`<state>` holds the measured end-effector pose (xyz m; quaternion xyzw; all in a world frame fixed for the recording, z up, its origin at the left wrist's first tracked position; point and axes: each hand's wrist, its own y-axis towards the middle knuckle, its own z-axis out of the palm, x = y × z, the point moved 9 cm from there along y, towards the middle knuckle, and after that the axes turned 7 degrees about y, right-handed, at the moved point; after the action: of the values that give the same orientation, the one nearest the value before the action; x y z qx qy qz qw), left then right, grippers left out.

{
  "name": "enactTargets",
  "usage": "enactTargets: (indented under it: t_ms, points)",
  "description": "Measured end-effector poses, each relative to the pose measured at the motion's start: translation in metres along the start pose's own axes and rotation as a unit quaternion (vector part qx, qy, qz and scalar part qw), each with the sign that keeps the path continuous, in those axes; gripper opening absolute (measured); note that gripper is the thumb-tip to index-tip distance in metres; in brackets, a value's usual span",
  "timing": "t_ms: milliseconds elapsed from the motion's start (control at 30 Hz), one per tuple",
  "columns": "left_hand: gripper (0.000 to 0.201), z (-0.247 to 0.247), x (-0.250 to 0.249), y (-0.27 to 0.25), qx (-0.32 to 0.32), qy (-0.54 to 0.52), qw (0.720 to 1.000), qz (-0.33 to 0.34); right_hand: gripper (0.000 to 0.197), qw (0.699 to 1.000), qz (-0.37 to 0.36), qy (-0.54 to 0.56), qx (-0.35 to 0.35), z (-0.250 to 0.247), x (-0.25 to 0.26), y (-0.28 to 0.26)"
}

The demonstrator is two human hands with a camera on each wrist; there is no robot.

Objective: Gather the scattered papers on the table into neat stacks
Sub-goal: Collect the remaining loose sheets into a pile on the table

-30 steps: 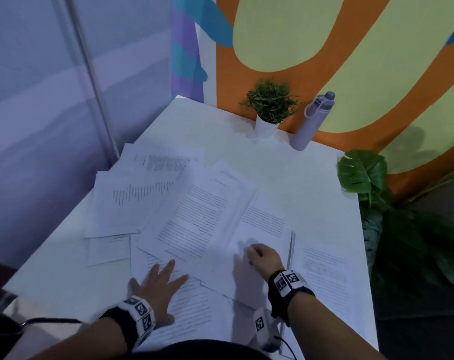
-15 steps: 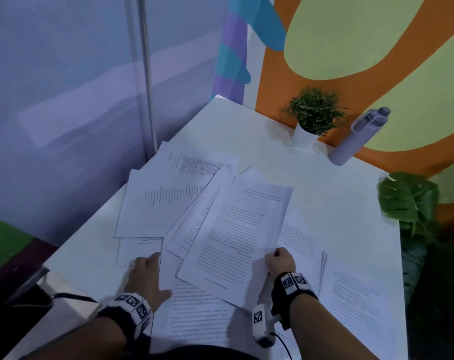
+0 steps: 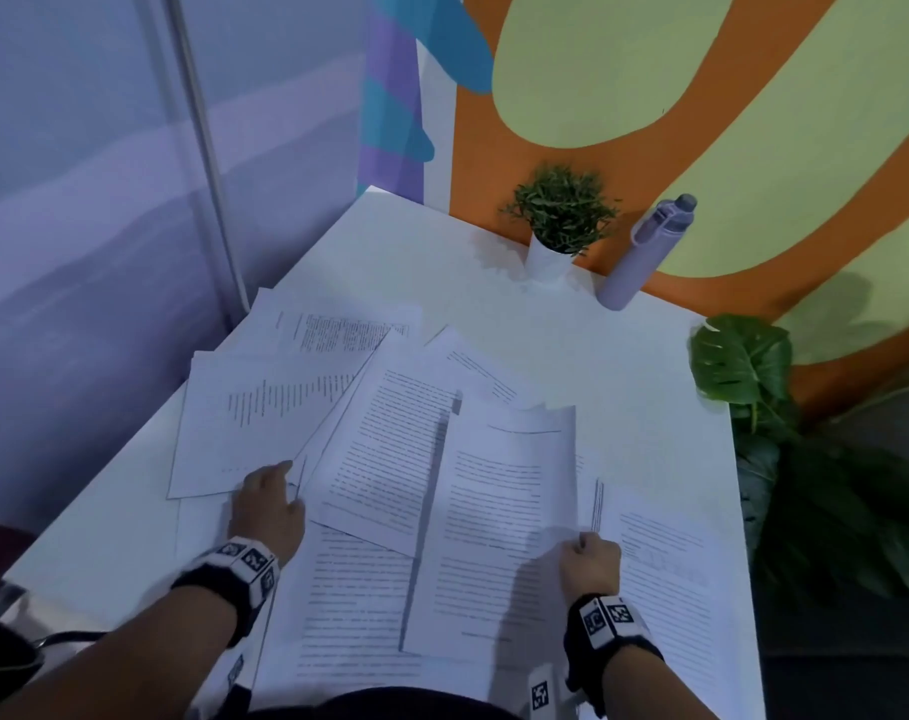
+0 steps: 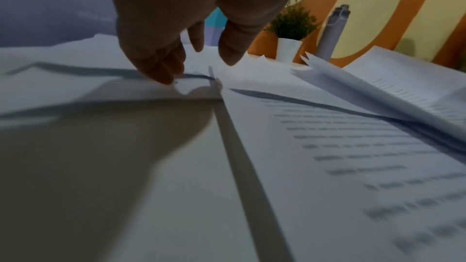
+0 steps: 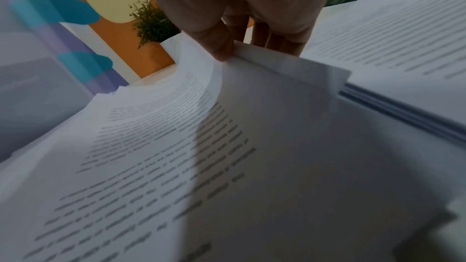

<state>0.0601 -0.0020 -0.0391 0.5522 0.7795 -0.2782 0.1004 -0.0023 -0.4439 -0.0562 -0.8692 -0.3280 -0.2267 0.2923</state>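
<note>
Several printed papers lie fanned across the white table (image 3: 442, 262). My right hand (image 3: 582, 545) pinches the right edge of a sheaf of papers (image 3: 504, 511), thumb on top and fingers under; that edge is lifted and curled in the right wrist view, where the right hand (image 5: 232, 51) grips the sheaf (image 5: 176, 146). My left hand (image 3: 280, 488) rests its fingertips (image 4: 163, 77) on the near edge of the left sheet (image 3: 254, 413), thumb apart. A tilted sheet (image 3: 384, 449) lies between the hands. A squared stack (image 3: 665, 574) lies to the right.
A small potted plant (image 3: 564, 215) and a purple bottle (image 3: 644, 252) stand at the table's far edge by the painted wall. A large leafy plant (image 3: 743, 361) stands off the right edge. A metal pole (image 3: 202, 148) rises at the left.
My right hand took hold of the sheaf and drew it right, turning it straighter. The left hand left the near sheet and moved to the edge of the left sheets.
</note>
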Motion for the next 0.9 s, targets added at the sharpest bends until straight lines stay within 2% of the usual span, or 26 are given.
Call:
enactTargets:
  t_ms: [67,133,200,267,333,400,467,567,633,700,800,833,900]
  points:
    - [0.066,0.005,-0.005,0.014,0.045,0.057,0.997,-0.002,0.035,1.0,-0.006,-0.005,0.009,0.009,-0.001,-0.006]
    - [0.075,0.011,-0.01,0.022,0.087,0.104,0.991,0.003,0.028,0.999,-0.016,-0.027,0.037,0.02,0.004,-0.013]
    - [0.077,0.014,-0.017,0.026,0.1,0.099,0.99,0.015,0.018,0.996,-0.025,-0.054,0.072,0.03,0.01,-0.02]
    - [0.067,0.014,-0.024,0.028,0.092,0.045,0.994,0.024,0.014,0.993,-0.033,-0.062,0.091,0.037,0.016,-0.025]
    - [0.047,0.006,-0.029,0.026,0.046,-0.004,0.999,0.02,0.018,0.994,-0.025,-0.042,0.094,0.037,0.017,-0.027]
    - [0.039,-0.005,-0.028,0.023,0.012,-0.036,0.999,0.006,0.024,0.996,-0.006,0.002,0.087,0.032,0.019,-0.027]
    - [0.046,-0.007,-0.023,0.016,0.037,-0.07,0.997,-0.012,0.025,0.998,0.009,0.002,0.066,0.024,0.021,-0.024]
    - [0.055,-0.006,-0.008,0.0,0.092,-0.048,0.994,-0.034,0.036,0.997,0.039,-0.064,0.017,0.011,0.015,-0.02]
    - [0.054,-0.008,0.006,-0.015,0.114,-0.055,0.99,-0.055,0.037,0.997,0.05,-0.054,0.01,0.009,0.014,-0.022]
    - [0.049,-0.007,0.02,-0.028,0.123,-0.057,0.989,-0.06,0.036,0.998,0.042,-0.036,0.022,0.014,0.016,-0.022]
    - [0.027,-0.011,0.032,-0.039,0.111,-0.059,0.99,-0.06,0.034,0.999,0.021,-0.001,0.044,0.023,0.025,-0.027]
    - [0.031,-0.011,0.035,-0.039,0.107,-0.074,0.99,-0.056,0.033,0.999,0.013,0.012,0.041,0.024,0.029,-0.03]
    - [0.053,-0.013,0.029,-0.038,0.111,-0.112,0.987,-0.035,0.03,0.999,-0.011,0.033,0.024,0.023,0.037,-0.034]
